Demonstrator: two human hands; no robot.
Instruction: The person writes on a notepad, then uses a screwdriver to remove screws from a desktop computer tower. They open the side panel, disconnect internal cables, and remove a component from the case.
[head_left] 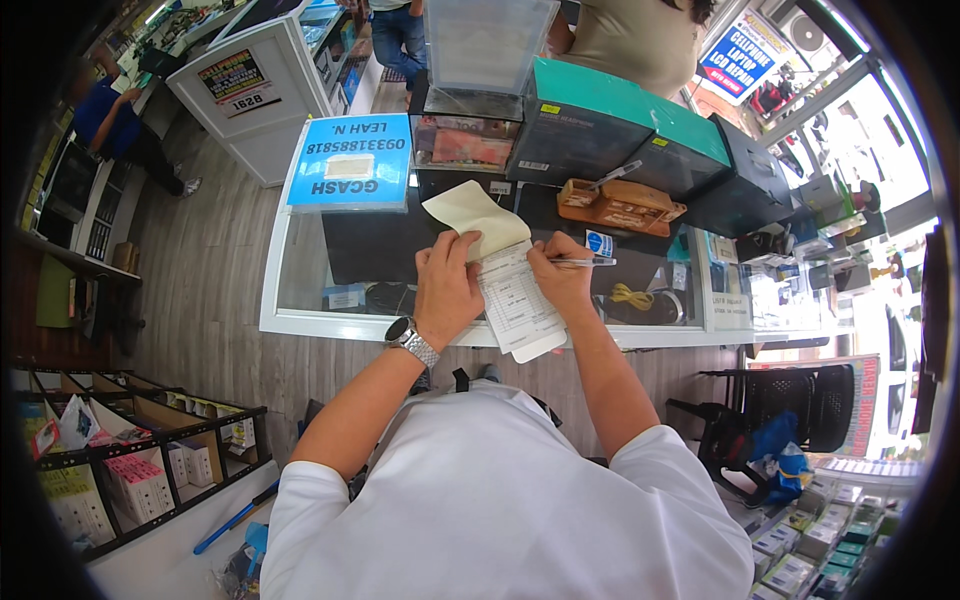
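A receipt pad [517, 296] with printed lines lies at the front edge of a glass-topped counter [300, 262], its lower end reaching over the edge. Its cream cover sheet [478, 216] is folded up and back, curling at the far end. My left hand [450, 285], with a metal-band watch [411, 342] on the wrist, grips the pad's left side, fingertips on the folded sheet. In my right hand [561, 275] is a pen [588, 262], pinched between the fingers over the pad's upper right. The pen's tip is hidden by the fingers.
A blue sign [350, 150] stands left on the counter, with a clear box [466, 135] beside it. Behind the pad are a wooden pen holder [620, 206] and green-topped boxes [600, 130]. People stand beyond the counter. A black chair [780, 410] is at right, shelves [140, 460] at left.
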